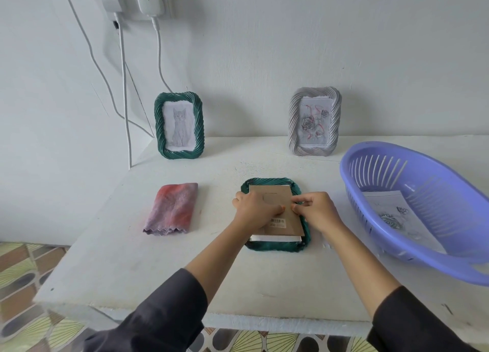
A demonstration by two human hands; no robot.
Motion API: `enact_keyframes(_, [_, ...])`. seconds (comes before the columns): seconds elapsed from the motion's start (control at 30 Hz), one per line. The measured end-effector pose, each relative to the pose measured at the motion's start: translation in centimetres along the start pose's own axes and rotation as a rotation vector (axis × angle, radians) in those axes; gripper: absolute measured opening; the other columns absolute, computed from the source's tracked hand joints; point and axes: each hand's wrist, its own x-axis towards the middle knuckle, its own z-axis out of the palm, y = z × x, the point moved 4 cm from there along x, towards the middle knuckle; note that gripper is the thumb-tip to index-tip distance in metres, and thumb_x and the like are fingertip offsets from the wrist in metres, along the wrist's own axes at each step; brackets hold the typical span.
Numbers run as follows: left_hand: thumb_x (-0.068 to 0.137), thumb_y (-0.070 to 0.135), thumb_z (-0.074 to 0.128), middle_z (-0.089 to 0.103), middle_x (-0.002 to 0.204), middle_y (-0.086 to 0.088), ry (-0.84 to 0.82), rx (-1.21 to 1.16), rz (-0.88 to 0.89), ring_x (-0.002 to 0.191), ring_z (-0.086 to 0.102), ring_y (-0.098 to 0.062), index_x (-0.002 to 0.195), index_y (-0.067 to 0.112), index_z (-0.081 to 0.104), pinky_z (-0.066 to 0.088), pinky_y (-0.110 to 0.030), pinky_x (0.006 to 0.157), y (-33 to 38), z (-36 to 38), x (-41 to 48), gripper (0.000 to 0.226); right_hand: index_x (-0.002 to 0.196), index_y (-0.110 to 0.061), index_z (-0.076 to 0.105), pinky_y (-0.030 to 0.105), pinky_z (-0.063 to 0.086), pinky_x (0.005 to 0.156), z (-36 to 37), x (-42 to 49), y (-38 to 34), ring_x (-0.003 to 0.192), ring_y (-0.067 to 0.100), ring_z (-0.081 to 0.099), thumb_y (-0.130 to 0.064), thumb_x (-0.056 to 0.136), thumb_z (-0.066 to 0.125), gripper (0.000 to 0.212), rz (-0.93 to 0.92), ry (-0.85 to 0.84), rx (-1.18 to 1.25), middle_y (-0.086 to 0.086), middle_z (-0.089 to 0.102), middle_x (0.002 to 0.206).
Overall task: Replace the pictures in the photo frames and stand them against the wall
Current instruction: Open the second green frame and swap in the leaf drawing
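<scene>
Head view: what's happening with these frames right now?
A person works on a green frame lying face down on the table: the left hand rests on its cardboard backing while the right hand pinches at the backing's right edge. A cat frame and a rose frame already stand against the wall. A loose print lies in the purple basket.

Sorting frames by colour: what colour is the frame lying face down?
The face-down frame is dark green; head view.
</scene>
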Motion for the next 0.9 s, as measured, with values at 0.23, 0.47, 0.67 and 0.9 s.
enact_keyframes(0.23, [0.086,0.041,0.058,0.043,0.127,-0.017,-0.006,0.042,0.017,0.123,0.033,-0.031,0.123,0.008,0.049,0.028,-0.035,0.103,0.2,0.3,-0.1,0.051,0.11,-0.014,0.069,0.026,0.043,0.081,0.0,0.5,0.1,0.089,0.017,0.056,-0.013,0.082,0.066,0.028,0.005,0.006,-0.049,0.003,0.061,0.09])
enact_keyframes(0.47, [0.087,0.043,0.055,0.043,0.127,-0.016,-0.002,0.092,0.027,0.123,0.032,-0.031,0.123,0.005,0.048,0.029,-0.036,0.102,0.3,0.5,-0.2,0.052,0.111,-0.015,0.069,0.033,0.049,0.092,0.1,0.9,-0.2,0.106,0.025,0.061,-0.012,0.081,0.065,0.03,0.025,0.012,-0.132,0.009,0.067,0.115])
enact_keyframes(0.67, [0.085,0.045,0.057,0.041,0.127,-0.017,0.008,0.084,0.026,0.122,0.033,-0.031,0.121,0.005,0.049,0.031,-0.035,0.102,-0.1,0.7,0.1,0.055,0.106,-0.018,0.069,0.03,0.051,0.081,0.5,2.3,-0.9,0.096,0.029,0.064,-0.012,0.081,0.059,0.027,0.108,0.002,-0.32,0.006,0.067,0.111])
enact_keyframes(0.9, [0.081,0.048,0.063,0.039,0.125,-0.014,0.045,0.072,0.034,0.116,0.04,-0.031,0.12,0.008,0.051,0.037,-0.034,0.096,-0.6,0.8,0.4,0.057,0.109,-0.016,0.065,0.029,0.049,0.076,1.0,2.7,-1.3,0.098,0.027,0.063,-0.012,0.08,0.058,0.03,0.092,0.011,-0.449,0.004,0.067,0.11])
